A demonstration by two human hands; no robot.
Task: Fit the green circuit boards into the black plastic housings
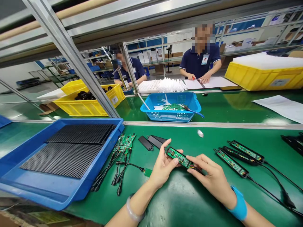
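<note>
Between my two hands is a green circuit board in a narrow black case [180,158], tilted above the green table. My left hand [163,162] grips its far end, thumb on the board's edge. The fingers of my right hand [205,168] pinch the near end, where coloured wires show. Left of my hands, several circuit boards with black cables [124,143] lie in a bunch, and a single board [148,172] rests close to my left wrist. Black case covers [145,142] lie just beyond my left hand. To the right are cased boards with cables [232,162].
A blue tray [63,197] with rows of black case parts stands at left. Behind the metal rail, a blue basket [170,116] holds white and green pieces. Yellow bins [80,107] stand farther back. Two people work across the bench. A metal post [75,60] slants down at left.
</note>
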